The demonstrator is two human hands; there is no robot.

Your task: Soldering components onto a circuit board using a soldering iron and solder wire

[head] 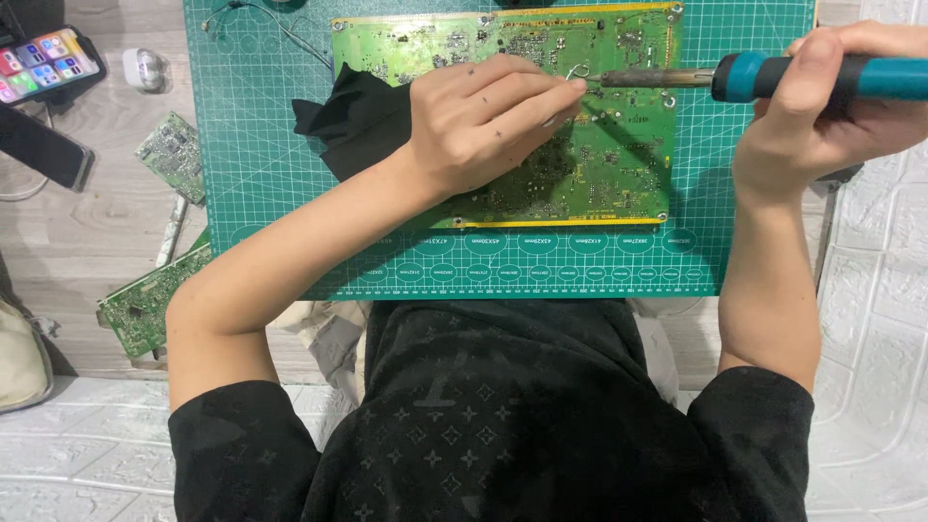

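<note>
I count two hands at work over one large green circuit board [619, 145], which lies on one green cutting mat [261, 145] at about twelve o'clock from my chest. My left hand [483, 121] rests on the board with its fingers curled in and the thumb and forefinger pinched on one thin strand of solder wire [576, 72], whose looped end pokes out at the fingertips, at three o'clock from the knuckles. My right hand [822, 106] is wrapped tightly around the teal and black handle of one soldering iron [764, 77], which lies level and points toward nine o'clock; its metal tip comes right up to the wire loop, though I cannot tell whether they touch. One piece of black cloth [353, 116] lies partly on the mat and under the board's edge, at nine o'clock from my left hand. Off the mat, on the wooden table [87, 242], I count two smaller circuit boards: one [174, 155] at nine o'clock from the mat and one [145, 300] at about eight o'clock, near my left elbow. One phone [43, 63] with a lit screen sits at the far ten o'clock corner, with one small white earbud case [145, 70] just beside it.
</note>
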